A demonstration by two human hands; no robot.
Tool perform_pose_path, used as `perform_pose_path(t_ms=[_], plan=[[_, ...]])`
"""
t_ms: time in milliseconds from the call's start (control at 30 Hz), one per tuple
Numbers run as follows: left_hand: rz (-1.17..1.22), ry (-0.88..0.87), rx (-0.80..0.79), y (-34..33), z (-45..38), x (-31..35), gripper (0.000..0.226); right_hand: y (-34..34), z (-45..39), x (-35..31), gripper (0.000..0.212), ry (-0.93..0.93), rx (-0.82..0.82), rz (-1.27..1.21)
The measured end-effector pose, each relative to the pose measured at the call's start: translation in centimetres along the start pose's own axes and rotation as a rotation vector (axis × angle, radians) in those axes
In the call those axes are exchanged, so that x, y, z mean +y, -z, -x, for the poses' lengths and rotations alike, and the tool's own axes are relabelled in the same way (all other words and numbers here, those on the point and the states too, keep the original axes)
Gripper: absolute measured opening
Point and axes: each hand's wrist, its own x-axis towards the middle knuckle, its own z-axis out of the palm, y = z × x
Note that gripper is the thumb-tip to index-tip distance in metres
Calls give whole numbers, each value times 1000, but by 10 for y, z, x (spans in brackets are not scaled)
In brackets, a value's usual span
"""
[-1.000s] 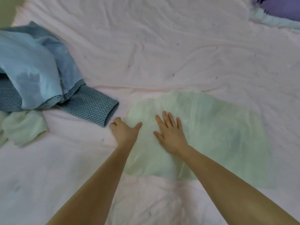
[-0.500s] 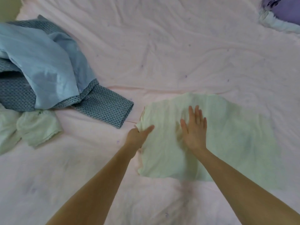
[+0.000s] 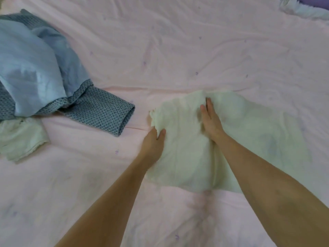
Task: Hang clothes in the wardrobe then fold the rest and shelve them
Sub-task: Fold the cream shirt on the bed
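Note:
A pale green cloth (image 3: 252, 139) lies spread on the pink bed sheet (image 3: 178, 50), right of centre. My left hand (image 3: 154, 141) grips its left edge, thumb on top and fingers tucked under the fabric, which is bunched and lifted there. My right hand (image 3: 211, 121) presses flat on the middle of the cloth, fingers straight and pointing away from me.
A heap of blue clothes (image 3: 32, 68) with a patterned blue sleeve (image 3: 105, 113) lies at the left. A second pale green piece (image 3: 19, 138) sits below that heap. Purple and white fabric (image 3: 306, 8) shows at the top right corner.
My left hand has taken hold of the cloth's left edge and drawn it inward, bunching it. My right hand slid further up the cloth.

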Motion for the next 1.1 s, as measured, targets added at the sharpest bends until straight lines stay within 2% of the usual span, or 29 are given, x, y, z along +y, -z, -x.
perform_pose_path(t_ms=[67,200,233,333,367,500,567,667,700,767,900,1100], plan=[[41,-34,7,-11,0,10,38,3,1,-4,57,-6,24,-40],[64,-83,-30,-28,11,36,35,6,43,-1,49,4,266,-325],[78,-89,-28,-31,13,42,33,4,54,2,49,-6,236,-354],[145,-97,-37,-40,20,64,24,4,58,16,52,-60,-26,-320],[155,-91,-38,-45,20,71,23,11,54,13,49,-96,-62,-427],[152,-65,-39,-56,24,95,23,34,70,12,36,-252,116,-756],[133,-60,-42,-65,32,108,24,35,104,35,38,-393,96,-885],[47,-74,-72,-80,42,121,28,42,139,46,41,-498,-187,-784],[19,-79,-75,-87,46,126,28,51,138,42,43,-503,-272,-806],[-20,-110,-56,-103,48,133,30,79,122,30,46,-480,-293,-873],[-128,-201,-61,-155,64,150,36,157,103,26,51,-426,-135,-970],[-219,-306,-132,-265,85,169,33,260,104,81,49,-409,-70,-953]])
